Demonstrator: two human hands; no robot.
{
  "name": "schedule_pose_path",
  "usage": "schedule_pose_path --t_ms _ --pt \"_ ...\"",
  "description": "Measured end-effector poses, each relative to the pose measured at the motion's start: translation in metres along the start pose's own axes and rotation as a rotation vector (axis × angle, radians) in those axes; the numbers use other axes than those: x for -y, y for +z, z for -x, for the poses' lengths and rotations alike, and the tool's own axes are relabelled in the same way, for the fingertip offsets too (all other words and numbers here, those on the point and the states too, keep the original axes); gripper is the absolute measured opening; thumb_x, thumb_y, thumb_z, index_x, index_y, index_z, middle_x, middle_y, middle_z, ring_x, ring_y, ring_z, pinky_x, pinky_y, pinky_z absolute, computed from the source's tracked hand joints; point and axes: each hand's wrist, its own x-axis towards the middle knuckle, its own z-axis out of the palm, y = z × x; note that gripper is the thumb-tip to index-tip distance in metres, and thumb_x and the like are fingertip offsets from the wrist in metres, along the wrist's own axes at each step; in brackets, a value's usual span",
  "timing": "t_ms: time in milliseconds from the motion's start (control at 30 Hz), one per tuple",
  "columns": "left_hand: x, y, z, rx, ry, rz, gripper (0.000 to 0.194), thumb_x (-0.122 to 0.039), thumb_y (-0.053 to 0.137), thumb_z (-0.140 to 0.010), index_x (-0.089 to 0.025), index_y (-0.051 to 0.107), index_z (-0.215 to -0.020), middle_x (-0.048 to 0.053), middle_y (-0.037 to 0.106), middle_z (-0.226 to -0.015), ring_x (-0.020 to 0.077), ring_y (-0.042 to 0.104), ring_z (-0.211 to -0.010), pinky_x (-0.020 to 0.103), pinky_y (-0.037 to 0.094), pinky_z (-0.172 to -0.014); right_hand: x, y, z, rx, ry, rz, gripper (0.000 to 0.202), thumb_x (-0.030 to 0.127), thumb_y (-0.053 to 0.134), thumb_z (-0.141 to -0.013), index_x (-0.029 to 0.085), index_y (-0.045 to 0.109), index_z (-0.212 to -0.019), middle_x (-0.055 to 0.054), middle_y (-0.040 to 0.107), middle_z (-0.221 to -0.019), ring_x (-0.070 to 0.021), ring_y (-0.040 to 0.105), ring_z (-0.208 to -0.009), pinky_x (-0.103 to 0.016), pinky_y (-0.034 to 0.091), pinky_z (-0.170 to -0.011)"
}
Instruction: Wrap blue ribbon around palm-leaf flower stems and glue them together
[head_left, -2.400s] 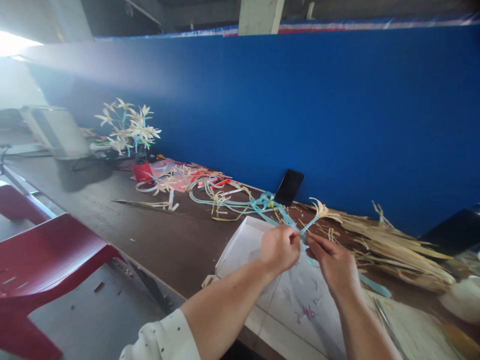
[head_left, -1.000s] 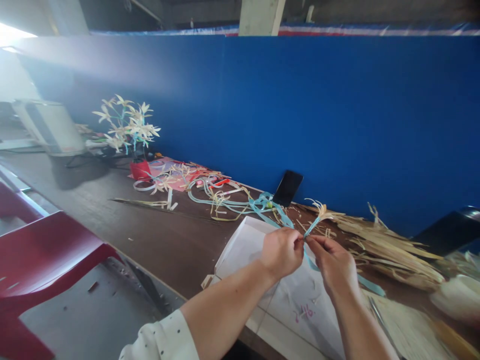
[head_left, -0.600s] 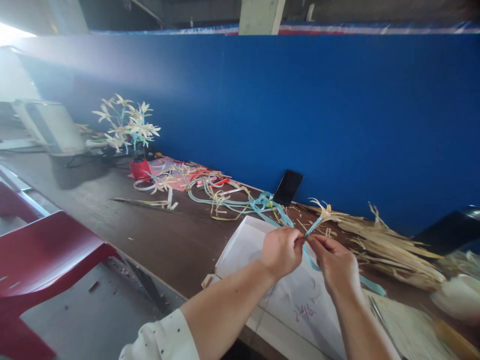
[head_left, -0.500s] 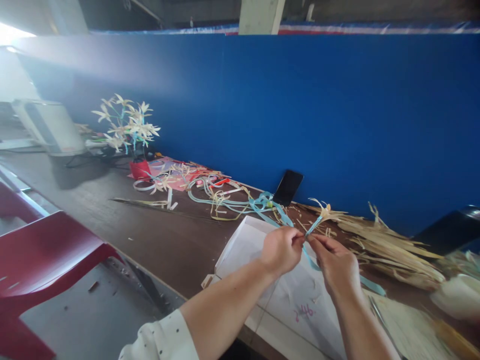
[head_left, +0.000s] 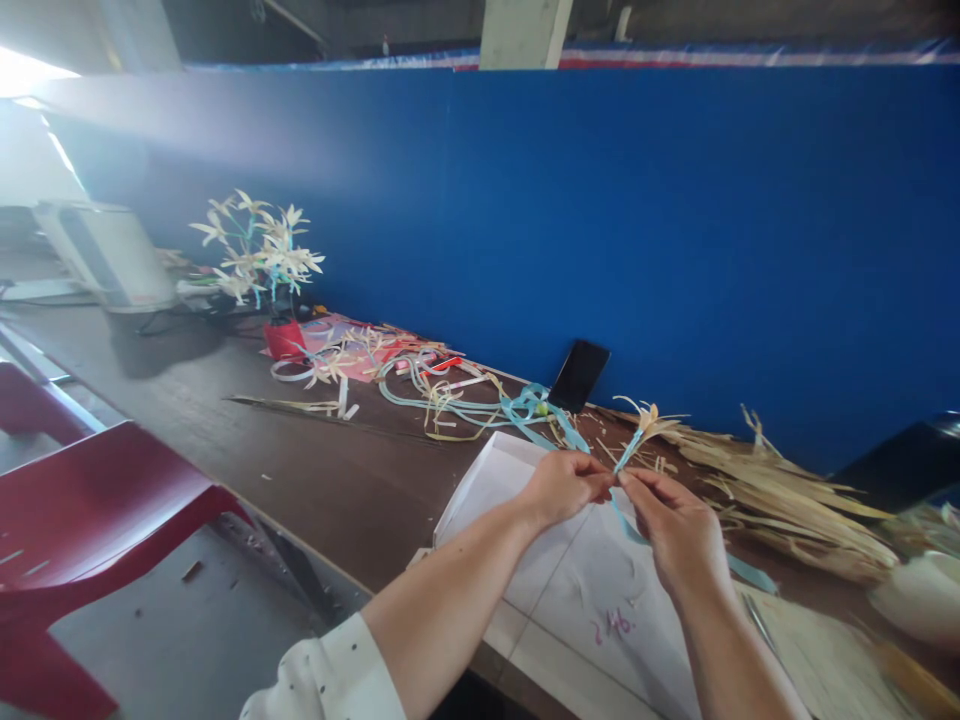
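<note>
Between my two hands, above a white box lid (head_left: 570, 590), stands a pale handmade flower (head_left: 651, 422) with its stem wrapped in light blue ribbon. My left hand (head_left: 568, 487) pinches the low end of the stem. My right hand (head_left: 675, 525) grips the same stem from the other side, thumb and fingers pressed together. A blue ribbon tail (head_left: 626, 520) hangs below the fingertips and runs behind my right hand. The lower stem is hidden by my fingers.
Dry husk strips (head_left: 780, 490) lie to the right. A phone (head_left: 579, 375) leans against the blue partition (head_left: 675, 220). Looped blue ribbon (head_left: 450, 400) and scraps lie left of it. Farther left stand a red pot (head_left: 284, 341) of similar flowers and a red chair (head_left: 112, 500).
My left hand's fingers have uncurled from a tighter fist into a flatter pinch at the stem. The flower stays almost in place, and the view has shifted slightly.
</note>
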Motion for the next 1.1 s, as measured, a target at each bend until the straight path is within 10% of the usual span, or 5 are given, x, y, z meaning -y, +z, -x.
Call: schedule_pose_path --t_ms 433,1100 --pt "0.004 0.005 0.008 -0.247 0.438 -0.601 0.016 -0.023 0.050 -0.079 -0.016 0.058 -0.068 0.000 0.060 -0.072 0.0107 0.053 -0.069 0.021 0.037 -0.061 0.004 0.001 0.001 -0.004 -0.005 0.062 0.041 0.050 0.066 -0.066 0.017 0.072 -0.090 -0.002 0.063 -0.060 -0.0161 0.053 -0.053 -0.026 0.037 -0.048" --pt "0.014 0.010 0.010 -0.410 0.678 -1.088 0.012 -0.020 0.043 -0.082 -0.017 0.051 -0.074 0.005 0.058 -0.078 0.0178 0.054 -0.077 0.031 0.040 -0.071 0.004 0.017 0.008 -0.174 -0.271 0.106 0.028 0.046 0.063 -0.069 0.020 0.071 -0.074 -0.008 0.065 -0.094 -0.0228 0.059 -0.086 -0.033 0.044 -0.076"
